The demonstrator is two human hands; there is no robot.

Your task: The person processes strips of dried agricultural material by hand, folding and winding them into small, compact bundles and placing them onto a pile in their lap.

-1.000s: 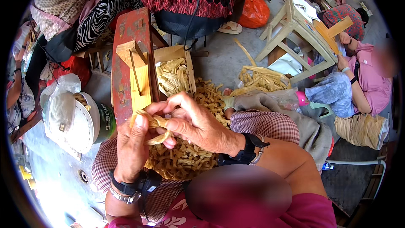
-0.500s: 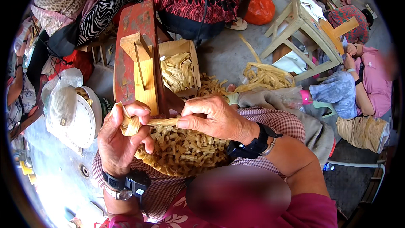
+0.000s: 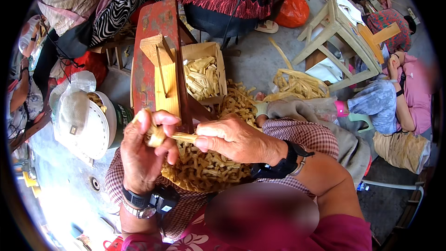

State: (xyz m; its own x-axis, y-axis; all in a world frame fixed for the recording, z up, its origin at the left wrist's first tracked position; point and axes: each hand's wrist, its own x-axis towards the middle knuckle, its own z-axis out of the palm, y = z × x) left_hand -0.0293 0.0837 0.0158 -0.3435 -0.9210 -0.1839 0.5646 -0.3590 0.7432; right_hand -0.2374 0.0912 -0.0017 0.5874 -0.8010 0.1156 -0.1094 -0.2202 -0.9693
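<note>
My left hand (image 3: 141, 158) is raised over my lap, its fingers closed round a folded loop of a pale yellow flat strip (image 3: 185, 137). Out of that loop a short length runs rightward to my right hand (image 3: 244, 142), where thumb and fingers pinch it. The fingertips of the left hand and the loop are a little blurred. Right below both hands, a heap of short folded yellowish pieces (image 3: 209, 169) lies in my lap on a checked cloth (image 3: 302, 137).
Ahead stands a red worn bench (image 3: 151, 51) with a wooden stand (image 3: 168, 93) and thin upright rod. Beside it, a cardboard box (image 3: 223, 81) holds folded pieces. Long strips (image 3: 299, 83) lie on the floor. A white bucket (image 3: 111, 121) is left; coworkers sit around, one by a wooden stool (image 3: 320, 46).
The view has shifted, so the surroundings sit further right. My hands are slightly closer together, and the strip between them is shorter. The loop at my left fingers has turned.
</note>
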